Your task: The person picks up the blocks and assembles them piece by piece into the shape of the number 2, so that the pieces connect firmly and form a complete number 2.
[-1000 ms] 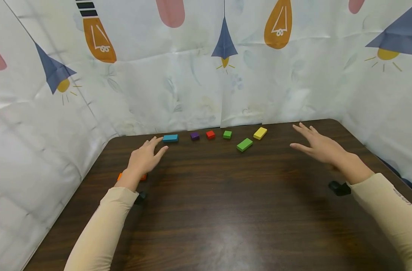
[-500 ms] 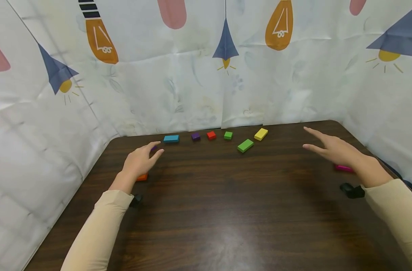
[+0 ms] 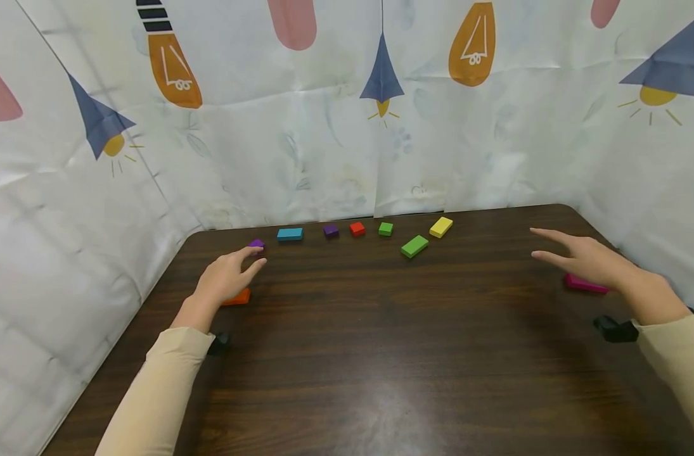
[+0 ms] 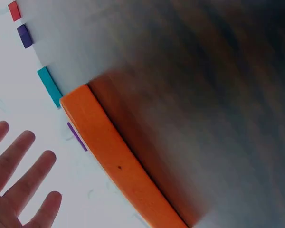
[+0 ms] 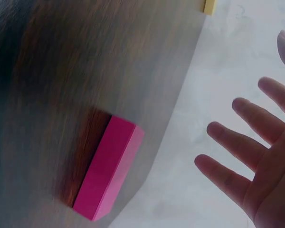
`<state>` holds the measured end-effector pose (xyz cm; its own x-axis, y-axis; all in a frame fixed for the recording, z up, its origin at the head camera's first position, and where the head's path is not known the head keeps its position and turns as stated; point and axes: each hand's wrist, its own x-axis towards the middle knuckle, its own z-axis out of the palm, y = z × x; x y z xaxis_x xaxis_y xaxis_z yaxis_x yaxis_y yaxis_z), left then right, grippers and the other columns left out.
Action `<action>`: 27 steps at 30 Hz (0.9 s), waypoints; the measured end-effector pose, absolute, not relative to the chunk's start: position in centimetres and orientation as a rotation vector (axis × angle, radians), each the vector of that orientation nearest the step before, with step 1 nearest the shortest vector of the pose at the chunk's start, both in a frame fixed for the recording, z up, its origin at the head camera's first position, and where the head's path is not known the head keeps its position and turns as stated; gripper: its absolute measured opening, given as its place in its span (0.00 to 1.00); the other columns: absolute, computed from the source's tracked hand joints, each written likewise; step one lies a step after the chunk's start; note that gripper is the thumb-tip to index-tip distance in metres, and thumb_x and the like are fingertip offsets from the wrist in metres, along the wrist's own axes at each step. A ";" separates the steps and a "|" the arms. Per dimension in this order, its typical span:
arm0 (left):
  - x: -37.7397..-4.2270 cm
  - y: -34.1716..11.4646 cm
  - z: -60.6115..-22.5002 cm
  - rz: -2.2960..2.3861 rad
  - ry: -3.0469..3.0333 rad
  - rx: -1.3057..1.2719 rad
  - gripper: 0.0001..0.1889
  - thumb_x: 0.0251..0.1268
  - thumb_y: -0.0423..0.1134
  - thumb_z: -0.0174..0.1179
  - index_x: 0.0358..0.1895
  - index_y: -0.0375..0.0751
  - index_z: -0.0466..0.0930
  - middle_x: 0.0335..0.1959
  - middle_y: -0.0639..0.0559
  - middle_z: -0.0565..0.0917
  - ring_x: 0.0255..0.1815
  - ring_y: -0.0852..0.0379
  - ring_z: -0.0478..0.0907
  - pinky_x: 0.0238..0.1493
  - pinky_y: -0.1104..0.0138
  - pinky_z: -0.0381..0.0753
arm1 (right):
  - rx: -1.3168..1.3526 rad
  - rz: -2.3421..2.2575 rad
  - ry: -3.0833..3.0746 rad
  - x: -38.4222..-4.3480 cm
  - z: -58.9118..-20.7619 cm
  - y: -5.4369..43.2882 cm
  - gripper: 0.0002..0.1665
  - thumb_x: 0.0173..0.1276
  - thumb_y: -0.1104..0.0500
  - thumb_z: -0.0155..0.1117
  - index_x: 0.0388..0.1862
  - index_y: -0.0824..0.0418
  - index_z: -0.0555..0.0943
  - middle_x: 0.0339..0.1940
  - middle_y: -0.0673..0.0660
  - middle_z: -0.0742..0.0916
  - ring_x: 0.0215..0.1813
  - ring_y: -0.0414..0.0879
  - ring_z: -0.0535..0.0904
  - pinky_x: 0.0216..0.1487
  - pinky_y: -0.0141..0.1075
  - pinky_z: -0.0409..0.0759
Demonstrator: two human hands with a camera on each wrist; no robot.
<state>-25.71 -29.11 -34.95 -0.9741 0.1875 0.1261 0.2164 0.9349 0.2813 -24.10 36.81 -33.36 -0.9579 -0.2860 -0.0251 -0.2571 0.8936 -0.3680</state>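
My left hand (image 3: pixel 225 277) hovers above the left side of the table, its fingers extended and nothing in its grasp. Partly hidden beneath it lies an orange block (image 3: pixel 237 297), which looks long in the left wrist view (image 4: pixel 118 156). Just beyond the fingertips sits a purple block (image 3: pixel 257 243), with a blue block (image 3: pixel 290 234) to its right. Over on the right side, my right hand (image 3: pixel 586 258) is held in the air with fingers spread, holding nothing. A magenta block (image 3: pixel 586 284) rests on the table under that hand.
Along the far edge of the dark wooden table (image 3: pixel 369 354) lie a dark purple block (image 3: pixel 331 231), a red block (image 3: pixel 357 229), a small green block (image 3: pixel 385 229) and a yellow block (image 3: pixel 440 227). A longer green block (image 3: pixel 414 246) lies nearer. Patterned curtain (image 3: pixel 335 145) surrounds the table.
Both hands have drawn apart and back a little, left hand leftward, right hand rightward. The purple and magenta blocks have come into sight; the blocks stay in place.
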 end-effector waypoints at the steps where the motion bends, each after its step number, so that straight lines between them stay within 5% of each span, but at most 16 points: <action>1: -25.6 -29.2 -35.0 -0.447 -2.999 -0.317 0.31 0.82 0.58 0.46 0.74 0.40 0.70 0.66 0.29 0.75 0.61 0.28 0.76 0.54 0.37 0.75 | -0.432 -0.564 2.986 -24.1 -33.4 37.0 0.43 0.82 0.42 0.54 0.83 0.63 0.54 0.73 0.82 0.65 0.54 0.73 0.79 0.51 0.67 0.73; 14: -25.2 -30.4 -35.2 -0.456 -3.059 -0.343 0.27 0.81 0.54 0.51 0.71 0.39 0.74 0.63 0.30 0.78 0.61 0.30 0.76 0.56 0.36 0.73 | -0.432 -0.595 2.987 -23.7 -34.1 39.7 0.37 0.81 0.47 0.56 0.76 0.70 0.66 0.72 0.81 0.66 0.63 0.84 0.67 0.54 0.73 0.68; 27: -24.9 -31.8 -35.2 -0.600 -3.131 -0.470 0.24 0.79 0.47 0.56 0.65 0.32 0.78 0.58 0.33 0.83 0.58 0.32 0.79 0.61 0.38 0.72 | -0.394 -0.564 2.941 -23.7 -34.7 41.8 0.39 0.76 0.48 0.65 0.73 0.73 0.69 0.65 0.86 0.72 0.64 0.82 0.68 0.54 0.71 0.71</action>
